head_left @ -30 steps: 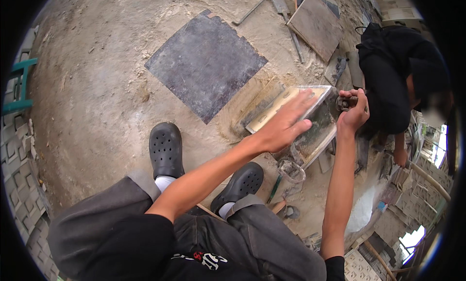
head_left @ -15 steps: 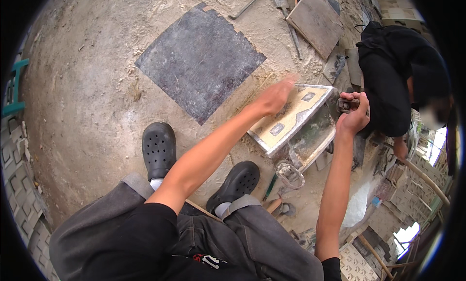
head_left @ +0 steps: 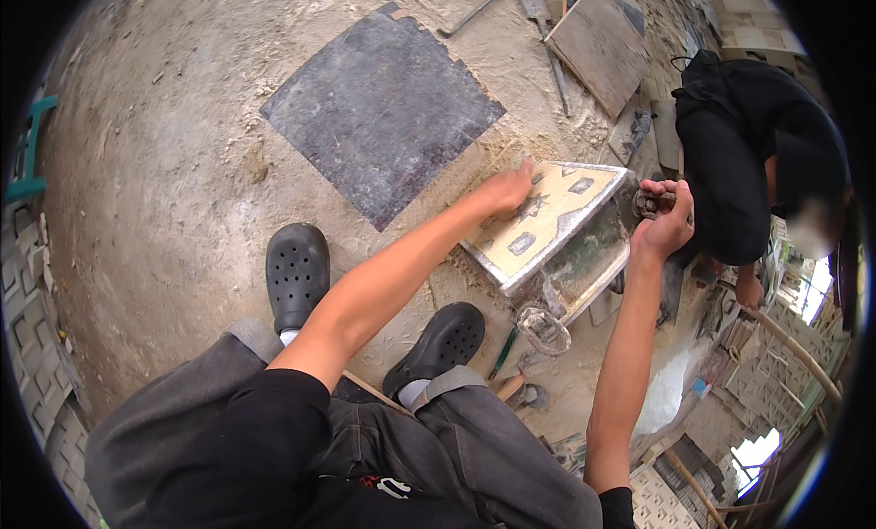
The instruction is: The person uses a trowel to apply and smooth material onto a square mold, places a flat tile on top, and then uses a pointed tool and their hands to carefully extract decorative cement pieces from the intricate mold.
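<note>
Head view. Metal-framed mould [head_left: 554, 220]: tilted on the ground [head_left: 173, 155], well in from the ground's left edge; cream face with dark patches showing. Left hand [head_left: 506, 191]: at the mould's outer edge, fingers bunched; whether they pinch anything, I cannot tell. Right hand [head_left: 670, 220]: curled around a dark metal handle [head_left: 649, 203] at the far end. Dark sheet [head_left: 383, 114]: flat, beside the mould. Best handling, in my judgement: right grip firm, tilt steady, left fingers light, patches undisturbed. Against a second ago: left hand, then spread over the face, now at its edge; star-shaped patch [head_left: 533, 207] uncovered.
</note>
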Demonstrator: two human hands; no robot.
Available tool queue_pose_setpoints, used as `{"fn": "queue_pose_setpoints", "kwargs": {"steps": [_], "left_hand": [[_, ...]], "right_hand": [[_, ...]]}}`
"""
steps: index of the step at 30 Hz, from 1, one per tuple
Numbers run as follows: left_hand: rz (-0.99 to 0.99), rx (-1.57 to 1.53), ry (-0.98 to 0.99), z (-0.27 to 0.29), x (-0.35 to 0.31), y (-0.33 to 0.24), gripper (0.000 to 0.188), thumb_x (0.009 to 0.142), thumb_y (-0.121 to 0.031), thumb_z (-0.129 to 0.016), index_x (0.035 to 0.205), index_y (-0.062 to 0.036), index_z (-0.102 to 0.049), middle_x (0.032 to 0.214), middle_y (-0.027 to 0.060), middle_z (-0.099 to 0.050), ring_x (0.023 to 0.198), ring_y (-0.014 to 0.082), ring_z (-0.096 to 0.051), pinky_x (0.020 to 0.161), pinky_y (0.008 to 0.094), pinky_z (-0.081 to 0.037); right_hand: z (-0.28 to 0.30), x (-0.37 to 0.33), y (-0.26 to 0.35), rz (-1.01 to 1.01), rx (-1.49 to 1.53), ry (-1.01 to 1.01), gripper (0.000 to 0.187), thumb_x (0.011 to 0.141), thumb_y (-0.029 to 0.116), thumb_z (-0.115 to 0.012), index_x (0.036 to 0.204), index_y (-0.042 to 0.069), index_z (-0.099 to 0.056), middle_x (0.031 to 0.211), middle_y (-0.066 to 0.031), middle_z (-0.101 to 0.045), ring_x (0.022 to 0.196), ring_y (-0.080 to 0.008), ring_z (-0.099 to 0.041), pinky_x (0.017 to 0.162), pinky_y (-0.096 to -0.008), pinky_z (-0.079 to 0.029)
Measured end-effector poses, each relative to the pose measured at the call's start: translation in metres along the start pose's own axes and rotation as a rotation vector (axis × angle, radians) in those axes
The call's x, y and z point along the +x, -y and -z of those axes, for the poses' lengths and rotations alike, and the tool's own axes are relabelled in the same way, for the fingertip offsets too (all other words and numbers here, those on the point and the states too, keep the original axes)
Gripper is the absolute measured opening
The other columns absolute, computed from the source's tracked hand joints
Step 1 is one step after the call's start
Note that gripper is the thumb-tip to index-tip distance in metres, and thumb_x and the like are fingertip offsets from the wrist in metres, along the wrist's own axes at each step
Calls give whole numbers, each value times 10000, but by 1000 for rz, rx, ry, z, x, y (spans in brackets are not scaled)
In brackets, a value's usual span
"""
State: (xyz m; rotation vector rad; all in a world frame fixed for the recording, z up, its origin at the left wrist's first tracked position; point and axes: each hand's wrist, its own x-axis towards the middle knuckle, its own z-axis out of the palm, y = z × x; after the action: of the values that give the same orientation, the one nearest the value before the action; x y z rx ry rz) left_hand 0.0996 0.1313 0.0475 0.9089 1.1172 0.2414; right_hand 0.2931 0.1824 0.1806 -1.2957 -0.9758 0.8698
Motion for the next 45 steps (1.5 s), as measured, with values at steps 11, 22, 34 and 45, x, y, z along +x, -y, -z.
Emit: {"fn": "queue_pose_setpoints", "kwargs": {"steps": [11, 22, 34, 45], "left_hand": [[-25, 11, 5, 1, -29, 22, 837, 967, -652, -42, 1523, -52, -217, 1586, 206, -154, 1485, 329, -96, 1204, 460, -123], [-1234, 36, -579, -98, -177, -3, 383, 879, -326, -696, 1101, -27, -607, 1002, 134, -676, 989, 287, -650, 868, 395, -506], [-1088, 91, -478, -131, -163, -19, 277, 755, -146, -814, 750, -73, -547, 725, 52, -628, 700, 239, -647, 622, 333, -494], [-1088, 174, -617, -129, -158, -28, 382, 845, -187, -724, 567, -62, -493, 553, 72, -470, 517, 259, -488, 499, 367, -383]], "right_hand": [[-6, -2, -1, 19, 28, 88, 277, 953, 193, -589, 796, -33, -621, 736, -110, -639, 672, -224, -660, 689, -366, -563], [45, 31, 6, 87, 15, 826, 655, 986, 554, -437, 1097, -71, -595, 1057, -172, -670, 981, -227, -648, 921, -338, -478], [46, 39, 1, 99, -39, 1007, 559, 882, 511, -656, 1008, -30, -596, 1049, -168, -674, 1103, -261, -609, 1019, -389, -414], [17, 23, 6, -39, 269, 769, 264, 926, 167, -432, 697, 38, -404, 658, -33, -369, 603, -146, -349, 609, -325, -328]]}}
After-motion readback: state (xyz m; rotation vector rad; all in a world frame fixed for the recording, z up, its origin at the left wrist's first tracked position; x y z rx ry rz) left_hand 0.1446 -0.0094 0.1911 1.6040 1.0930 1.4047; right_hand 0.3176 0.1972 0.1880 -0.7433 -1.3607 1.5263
